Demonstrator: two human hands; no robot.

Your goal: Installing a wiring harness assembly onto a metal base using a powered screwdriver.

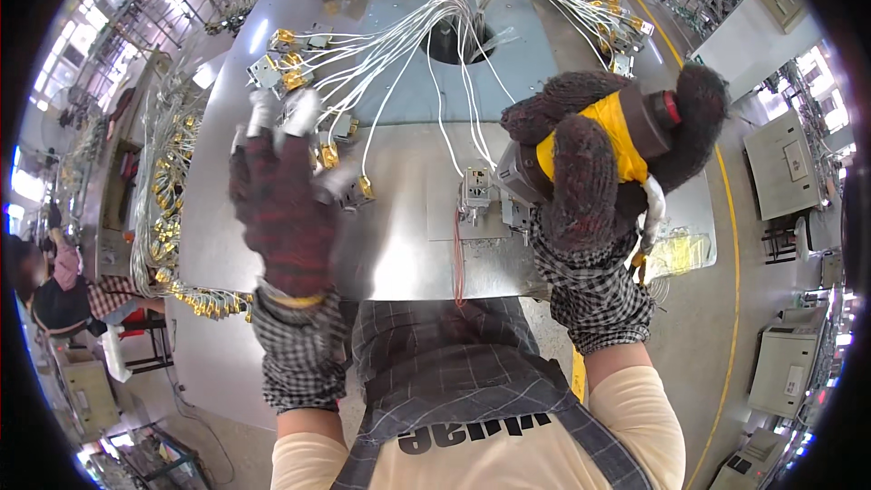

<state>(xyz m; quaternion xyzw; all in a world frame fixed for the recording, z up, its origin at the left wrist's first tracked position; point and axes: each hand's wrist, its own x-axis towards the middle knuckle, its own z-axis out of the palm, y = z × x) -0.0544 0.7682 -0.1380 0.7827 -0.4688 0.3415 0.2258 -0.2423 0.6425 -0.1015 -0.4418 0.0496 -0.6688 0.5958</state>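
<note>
Screwdriver (626, 132), yellow-bodied, sits gripped in the right hand (599, 159), its long axis running from upper right down-left toward a small part (476, 189) on the steel tabletop (408, 245). Left hand (281, 209) hovers spread over white wires (381, 63).

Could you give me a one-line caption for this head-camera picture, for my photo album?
Gloved right hand holds a yellow power screwdriver over a metal table; left hand reaches for brass-tipped white wires.

Scene brightly lit from overhead; strong glare seen on steel table (408, 245) and at blown-out windows (68, 36), upper left. Left hand (281, 209) motion-blurred. Heavy fisheye bending twd rim, corners vignetted black.
</note>
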